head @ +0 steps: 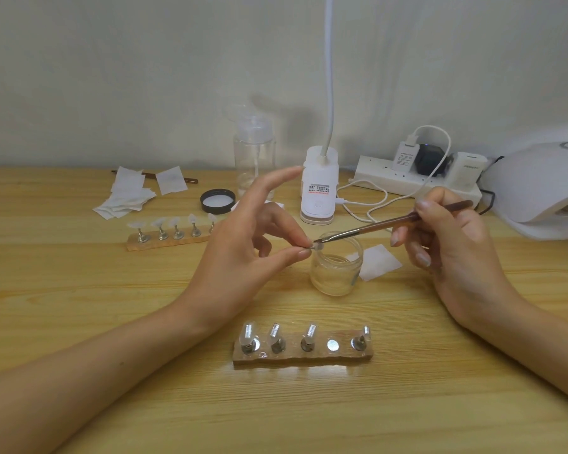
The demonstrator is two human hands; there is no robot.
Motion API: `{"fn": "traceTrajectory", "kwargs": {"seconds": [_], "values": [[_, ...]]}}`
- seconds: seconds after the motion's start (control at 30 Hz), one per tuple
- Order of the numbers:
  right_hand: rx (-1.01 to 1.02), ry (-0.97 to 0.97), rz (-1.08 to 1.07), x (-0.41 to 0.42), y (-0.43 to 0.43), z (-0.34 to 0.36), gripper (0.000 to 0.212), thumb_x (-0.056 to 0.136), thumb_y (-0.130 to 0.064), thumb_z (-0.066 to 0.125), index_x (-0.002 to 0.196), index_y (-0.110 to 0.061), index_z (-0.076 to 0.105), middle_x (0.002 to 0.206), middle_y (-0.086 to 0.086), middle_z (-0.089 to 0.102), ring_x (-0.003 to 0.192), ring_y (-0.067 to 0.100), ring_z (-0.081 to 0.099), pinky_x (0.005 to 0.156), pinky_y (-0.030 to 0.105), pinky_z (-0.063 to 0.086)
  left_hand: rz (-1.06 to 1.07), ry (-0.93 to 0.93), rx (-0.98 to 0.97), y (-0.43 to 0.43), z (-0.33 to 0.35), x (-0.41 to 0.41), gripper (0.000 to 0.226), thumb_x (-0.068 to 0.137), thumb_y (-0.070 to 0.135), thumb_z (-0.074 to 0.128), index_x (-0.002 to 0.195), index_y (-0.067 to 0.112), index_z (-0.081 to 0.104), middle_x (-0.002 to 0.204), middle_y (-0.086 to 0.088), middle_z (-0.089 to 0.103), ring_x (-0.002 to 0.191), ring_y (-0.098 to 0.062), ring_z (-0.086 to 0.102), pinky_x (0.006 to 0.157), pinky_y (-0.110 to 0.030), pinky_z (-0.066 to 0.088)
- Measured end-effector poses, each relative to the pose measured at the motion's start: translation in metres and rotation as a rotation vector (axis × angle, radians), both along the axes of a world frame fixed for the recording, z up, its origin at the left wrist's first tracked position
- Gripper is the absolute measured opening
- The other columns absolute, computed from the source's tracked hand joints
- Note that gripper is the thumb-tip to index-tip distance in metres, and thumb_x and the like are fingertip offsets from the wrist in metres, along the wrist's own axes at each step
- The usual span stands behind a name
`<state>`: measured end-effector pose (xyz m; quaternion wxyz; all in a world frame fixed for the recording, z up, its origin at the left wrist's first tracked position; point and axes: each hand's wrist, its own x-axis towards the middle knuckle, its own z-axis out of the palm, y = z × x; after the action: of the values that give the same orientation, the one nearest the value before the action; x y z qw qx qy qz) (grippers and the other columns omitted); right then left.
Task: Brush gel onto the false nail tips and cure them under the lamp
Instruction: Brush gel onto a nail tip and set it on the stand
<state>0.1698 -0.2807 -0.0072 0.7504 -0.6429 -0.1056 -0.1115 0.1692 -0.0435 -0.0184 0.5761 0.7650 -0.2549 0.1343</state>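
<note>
Head cam view, going big to small: the wooden table has the white curing lamp parked at the far right edge with its mouth facing inward, which I'd guess is so a finished stand can slide straight in. It sits well apart from both hands, so no curing yet by the look of it. The left hand hovers mid-table, thumb and 1 curled finger pinching the little holder of a false nail tip, with the index finger stretched up out of the way. The right hand grips the brush pen-style, fingers curled round the handle. The open glass gel jar stands between the 2 hands, right under the work, probably so drips land back in it and reloading is just a short dip. The near stand lies in front of the person with 4 tips on it and 1 bare magnet disc, and I reckon that's the spot the held tip belongs to. A second stand with 5 tips sits further back on the left, near a black lid. The brush slants down from the right, bristles touching the nail tip, which sits just past the left fingertips and right over the jar's rim.
</note>
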Motion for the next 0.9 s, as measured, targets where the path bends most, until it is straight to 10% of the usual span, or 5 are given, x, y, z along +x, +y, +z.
{"fn": "traceTrajectory", "kwargs": {"seconds": [0.9], "values": [[0.006, -0.103, -0.03, -0.0017, -0.0017, 0.0015, 0.034, 0.098, -0.019, 0.046, 0.067, -0.032, 0.053, 0.061, 0.005, 0.065, 0.038, 0.009, 0.032, 0.041, 0.018, 0.027, -0.015, 0.046, -0.02, 0.0, -0.0011, -0.001, 0.074, 0.083, 0.002, 0.08, 0.142, 0.031, 0.047, 0.081, -0.001, 0.071, 0.069, -0.009, 0.064, 0.053, -0.035, 0.042]]}}
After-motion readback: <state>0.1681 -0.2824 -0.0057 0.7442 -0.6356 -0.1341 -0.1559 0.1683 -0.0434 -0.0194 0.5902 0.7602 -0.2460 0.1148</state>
